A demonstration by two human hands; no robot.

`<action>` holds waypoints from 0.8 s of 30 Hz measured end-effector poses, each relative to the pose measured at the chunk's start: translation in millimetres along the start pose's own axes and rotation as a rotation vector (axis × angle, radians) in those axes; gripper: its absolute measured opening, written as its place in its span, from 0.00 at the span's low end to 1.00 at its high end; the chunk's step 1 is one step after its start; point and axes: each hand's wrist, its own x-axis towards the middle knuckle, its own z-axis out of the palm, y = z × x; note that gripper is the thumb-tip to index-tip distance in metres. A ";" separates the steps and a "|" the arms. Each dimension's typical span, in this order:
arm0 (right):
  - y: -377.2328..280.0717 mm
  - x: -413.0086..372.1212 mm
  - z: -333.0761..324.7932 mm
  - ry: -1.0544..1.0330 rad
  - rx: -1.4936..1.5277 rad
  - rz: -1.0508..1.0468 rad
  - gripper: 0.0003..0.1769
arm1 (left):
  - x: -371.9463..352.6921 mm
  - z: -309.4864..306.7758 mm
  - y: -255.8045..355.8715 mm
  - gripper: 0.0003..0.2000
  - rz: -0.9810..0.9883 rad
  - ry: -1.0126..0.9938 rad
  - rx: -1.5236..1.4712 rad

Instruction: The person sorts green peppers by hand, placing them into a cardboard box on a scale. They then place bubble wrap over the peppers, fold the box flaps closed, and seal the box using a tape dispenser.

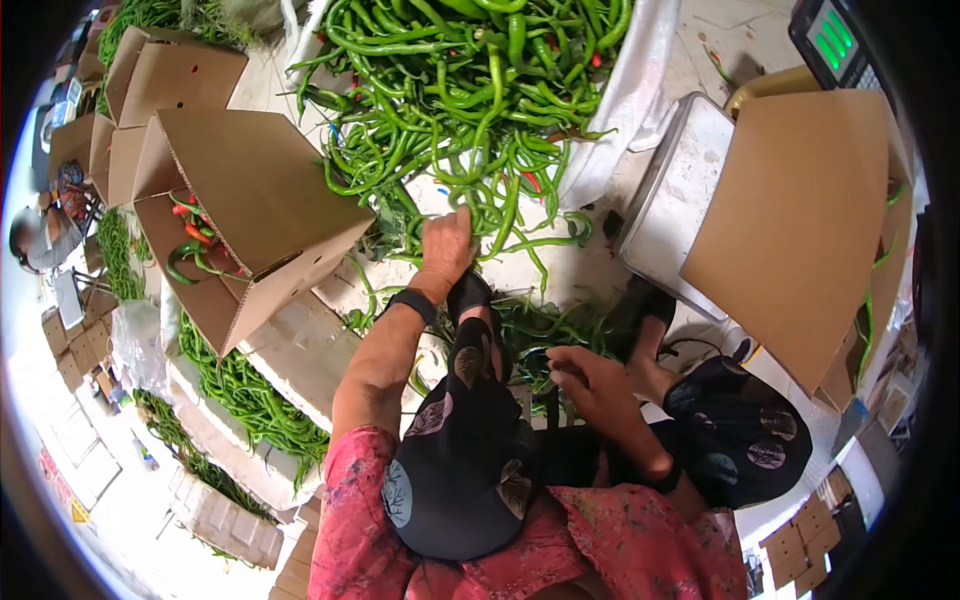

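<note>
A large heap of long green chili peppers (470,90) lies on a white sack (635,110) in front of me, with a few red ones among them. At the near edge of the heap is my left hand (447,243), its fingers closed on some green chili peppers. Lower down, between my knees, my right hand (600,388) is partly curled, thumb close to the fingers. What it holds, if anything, is hidden. More green peppers (560,330) and leafy bits lie on the floor just beyond it, around my feet.
On the left stands an open cardboard box (260,180) with red and green peppers inside. Another box (800,220) stands on a metal scale platform (690,170) at right, beside a lit display (832,42). Foam crates (290,360) hold peppers. A person (50,240) sits far left.
</note>
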 end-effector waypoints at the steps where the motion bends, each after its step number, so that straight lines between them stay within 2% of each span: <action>1: -2.1 -2.9 -0.8 0.004 -0.001 0.003 0.16 | 3.5 0.8 3.6 0.30 -0.043 -0.032 0.003; 4: -7.9 -2.9 -3.5 -0.005 0.009 0.025 0.16 | 3.3 -22.8 11.1 0.26 -0.022 0.036 -0.046; 6: -5.3 -6.8 -4.1 0.020 -0.013 -0.022 0.16 | 2.3 -50.9 8.1 0.24 -0.001 0.011 -0.049; 8: -5.7 -6.0 -4.3 0.030 0.012 -0.046 0.16 | -1.5 -83.2 1.4 0.24 -0.208 -0.126 -0.888; 9: -7.4 -5.4 -3.5 0.037 0.028 -0.071 0.16 | -2.7 -125.4 13.5 0.24 -0.296 -0.195 -1.068; 10: -10.5 -5.8 -1.0 0.037 0.035 -0.079 0.16 | -3.5 -132.4 9.6 0.24 -0.280 -0.170 -0.981; 12: -17.5 -6.5 -1.9 0.003 -0.024 -0.071 0.16 | -6.1 -145.4 -2.8 0.22 -0.256 -0.298 -0.888; 14: -21.9 -8.6 -6.8 0.024 -0.009 -0.090 0.16 | -6.8 -183.6 10.7 0.17 -0.444 -0.073 -1.390; 15: -23.8 -14.1 -2.3 0.010 0.019 -0.101 0.16 | -8.9 -189.1 -2.9 0.13 -0.364 -0.155 -1.661; 16: -24.7 -15.6 0.4 0.003 0.024 -0.120 0.16 | -11.1 -190.3 -6.9 0.14 -0.435 -0.135 -1.728; 20: -21.2 -22.5 -3.9 0.042 0.006 -0.210 0.16 | -18.8 -212.9 2.0 0.19 -0.162 -0.087 -2.297; 24: -24.5 -26.0 -10.9 0.122 0.070 -0.237 0.15 | -31.4 -259.5 22.8 0.17 -0.027 -0.054 -2.394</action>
